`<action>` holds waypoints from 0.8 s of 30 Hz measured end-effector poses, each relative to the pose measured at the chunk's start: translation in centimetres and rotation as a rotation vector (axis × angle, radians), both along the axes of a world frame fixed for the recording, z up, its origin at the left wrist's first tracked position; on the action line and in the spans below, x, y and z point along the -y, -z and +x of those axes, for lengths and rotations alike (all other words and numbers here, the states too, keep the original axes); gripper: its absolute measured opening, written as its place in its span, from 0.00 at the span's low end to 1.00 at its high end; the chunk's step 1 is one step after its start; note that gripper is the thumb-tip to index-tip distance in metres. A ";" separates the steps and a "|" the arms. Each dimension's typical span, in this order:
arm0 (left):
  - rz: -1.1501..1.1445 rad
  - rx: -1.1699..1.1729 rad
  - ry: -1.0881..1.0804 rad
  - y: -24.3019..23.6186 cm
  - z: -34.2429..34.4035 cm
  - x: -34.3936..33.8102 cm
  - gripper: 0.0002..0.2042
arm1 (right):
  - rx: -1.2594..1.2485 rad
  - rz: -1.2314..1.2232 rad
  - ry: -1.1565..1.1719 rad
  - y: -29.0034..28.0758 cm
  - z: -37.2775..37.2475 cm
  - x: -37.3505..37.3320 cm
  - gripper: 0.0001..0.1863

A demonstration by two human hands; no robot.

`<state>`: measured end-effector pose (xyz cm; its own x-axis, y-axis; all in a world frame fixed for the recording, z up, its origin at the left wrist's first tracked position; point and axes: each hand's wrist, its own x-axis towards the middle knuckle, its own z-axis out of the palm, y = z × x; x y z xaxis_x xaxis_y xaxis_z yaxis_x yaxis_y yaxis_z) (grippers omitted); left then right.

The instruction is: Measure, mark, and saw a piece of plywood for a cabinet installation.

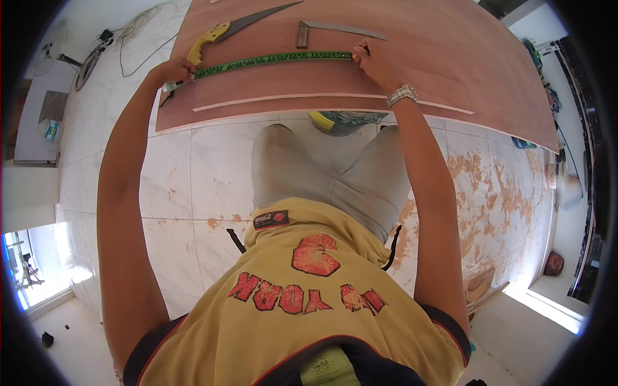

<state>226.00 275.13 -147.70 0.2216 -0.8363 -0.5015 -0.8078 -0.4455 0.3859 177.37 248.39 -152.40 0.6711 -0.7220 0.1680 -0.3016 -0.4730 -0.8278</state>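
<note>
Green measuring tape (270,61): pulled out flat on the board, spanning left grip to right grip. Left grip (178,71): pinching the tape near its left end. Right grip (373,61): fingers drawn in at the tape's other end; can't tell if they pinch it. Small yellow-orange bit at those fingertips, too small to ID. Saw (214,37): yellow handle just beyond left grip, blade angling away to the right. Try square (302,35): between grips, farther out, nearer the right one. Narrow strip (309,96): nearer the body than both grips. Reddish-brown board (450,64) under everything. Metal-band watch (402,95) just behind right grip.
</note>
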 end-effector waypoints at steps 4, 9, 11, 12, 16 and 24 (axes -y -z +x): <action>-0.045 0.107 0.110 0.0 -3.0 3.6 0.08 | 0.035 -0.031 0.068 -0.3 -2.5 0.6 0.09; 0.028 0.284 0.128 -0.8 -3.2 2.2 0.10 | -0.045 -0.132 0.027 -0.8 -1.6 0.2 0.12; 0.032 0.393 0.275 -1.1 -4.0 3.0 0.11 | -0.070 -0.136 0.035 -1.2 -2.1 0.7 0.12; 0.027 0.394 0.262 -1.3 -4.1 3.2 0.11 | -0.093 -0.130 0.060 -1.2 -2.1 0.8 0.12; 0.066 0.451 0.292 -1.0 -3.7 3.4 0.13 | -0.145 -0.181 0.075 -1.8 -2.2 0.1 0.12; -0.071 0.286 0.307 -0.2 -3.5 0.6 0.12 | 0.189 0.066 0.217 -0.4 -4.1 -1.3 0.12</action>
